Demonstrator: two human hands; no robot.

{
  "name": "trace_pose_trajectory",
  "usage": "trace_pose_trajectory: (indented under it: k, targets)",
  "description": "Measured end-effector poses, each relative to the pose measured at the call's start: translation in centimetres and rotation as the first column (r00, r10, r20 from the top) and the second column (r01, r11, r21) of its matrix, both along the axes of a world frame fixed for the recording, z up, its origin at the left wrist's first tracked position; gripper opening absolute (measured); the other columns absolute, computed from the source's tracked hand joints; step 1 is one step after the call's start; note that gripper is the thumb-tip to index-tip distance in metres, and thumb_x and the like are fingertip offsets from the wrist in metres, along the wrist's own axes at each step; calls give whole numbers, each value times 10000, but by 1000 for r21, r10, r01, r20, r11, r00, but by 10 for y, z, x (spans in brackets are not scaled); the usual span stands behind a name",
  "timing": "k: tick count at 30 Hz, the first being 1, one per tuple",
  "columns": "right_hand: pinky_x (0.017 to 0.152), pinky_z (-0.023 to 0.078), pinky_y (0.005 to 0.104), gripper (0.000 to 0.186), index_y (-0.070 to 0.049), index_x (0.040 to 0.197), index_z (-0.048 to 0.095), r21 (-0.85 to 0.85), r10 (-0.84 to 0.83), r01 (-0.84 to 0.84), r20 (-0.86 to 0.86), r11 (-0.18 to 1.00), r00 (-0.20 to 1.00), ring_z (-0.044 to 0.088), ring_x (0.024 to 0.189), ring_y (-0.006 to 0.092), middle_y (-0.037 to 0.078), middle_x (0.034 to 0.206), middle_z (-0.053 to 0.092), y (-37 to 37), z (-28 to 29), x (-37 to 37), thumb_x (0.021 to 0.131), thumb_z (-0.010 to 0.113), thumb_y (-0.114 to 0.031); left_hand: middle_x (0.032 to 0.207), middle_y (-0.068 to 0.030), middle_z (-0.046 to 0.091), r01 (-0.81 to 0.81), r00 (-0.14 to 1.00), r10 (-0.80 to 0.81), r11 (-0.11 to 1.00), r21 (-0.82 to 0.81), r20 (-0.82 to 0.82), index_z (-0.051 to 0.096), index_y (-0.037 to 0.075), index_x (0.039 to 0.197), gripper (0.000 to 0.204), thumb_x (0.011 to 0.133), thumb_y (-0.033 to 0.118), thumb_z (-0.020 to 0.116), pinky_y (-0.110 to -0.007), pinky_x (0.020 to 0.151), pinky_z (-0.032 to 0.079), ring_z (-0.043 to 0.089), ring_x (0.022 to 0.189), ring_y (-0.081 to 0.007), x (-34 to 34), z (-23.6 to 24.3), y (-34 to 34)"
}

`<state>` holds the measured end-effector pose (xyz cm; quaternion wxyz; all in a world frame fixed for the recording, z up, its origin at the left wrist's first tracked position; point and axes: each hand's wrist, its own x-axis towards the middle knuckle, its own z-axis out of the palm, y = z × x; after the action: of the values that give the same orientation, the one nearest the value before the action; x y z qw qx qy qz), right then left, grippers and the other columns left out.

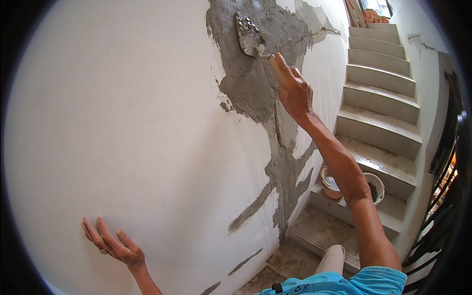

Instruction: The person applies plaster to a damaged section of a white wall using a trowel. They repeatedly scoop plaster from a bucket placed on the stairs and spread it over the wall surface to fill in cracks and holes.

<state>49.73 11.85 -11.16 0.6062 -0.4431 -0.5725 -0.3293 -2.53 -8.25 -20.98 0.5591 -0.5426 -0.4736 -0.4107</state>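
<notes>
My right hand [296,93] is wrapped round the handle of a pointing trowel [250,35], arm stretched up along the wall. The mortar-smeared blade lies against a patch of wet grey mortar [255,88] on the white wall [123,123]. Below the blade the mortar narrows into a streak running down toward the stairs, with a dark crack [278,125] in it. At the lower left my left hand [115,246] rests on the bare white wall, fingers spread, holding nothing. A ring shows on one of its fingers.
Concrete stairs [381,88] climb at the right. Two buckets stand on a step, partly behind my right arm: one with pale contents [330,183], one with grey contents [376,189]. A black metal railing [437,196] borders the far right. Bricks [376,17] are stacked at the top.
</notes>
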Motion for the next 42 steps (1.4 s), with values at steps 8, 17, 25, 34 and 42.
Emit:
trace_pose_trajectory:
  k: [8,17,25,34,42]
  targets:
    - [652,602,476,849,-308,1575,447,22,-169,168,28,986,985,709,744,336,112,921,621,13,-4,19,818,584,49,1633,-224,333,-15,1000,15,1000,-10,1,448,-3,1497,507,1127,325,335,-588,1255,209,272,1532,-415,-2,-2,-2]
    - [695,606,486,913,-307,1602,398,-90,-238,234,-32,968,971,727,800,360,148,971,650,13,-13,47,787,599,52,1628,-230,337,-4,1000,4,1000,0,5,451,-4,1493,496,1129,312,334,-589,1254,211,283,1526,-420,2,1,-1]
    - [737,586,481,878,-295,1603,396,5,-37,36,11,999,999,724,848,353,144,1001,652,-2,33,-2,814,577,43,1629,-235,332,11,1000,-11,1000,-4,8,452,-8,1490,483,1128,294,345,-604,1244,216,286,1520,-437,1,0,-2]
    - [767,581,502,888,-297,1600,400,-97,-56,51,-52,994,997,721,880,381,176,1011,653,7,10,10,794,590,23,1628,-231,335,-22,1000,22,1000,-9,3,448,-8,1494,492,1129,302,335,-603,1247,223,294,1520,-429,1,-1,-4]
    - [844,574,484,905,-260,1602,405,-76,-31,27,-60,997,998,711,963,390,198,1144,684,-6,8,32,767,593,37,1620,-232,345,-13,1000,13,1000,-9,6,453,-11,1487,494,1127,305,333,-596,1250,225,291,1524,-426,0,-2,-2]
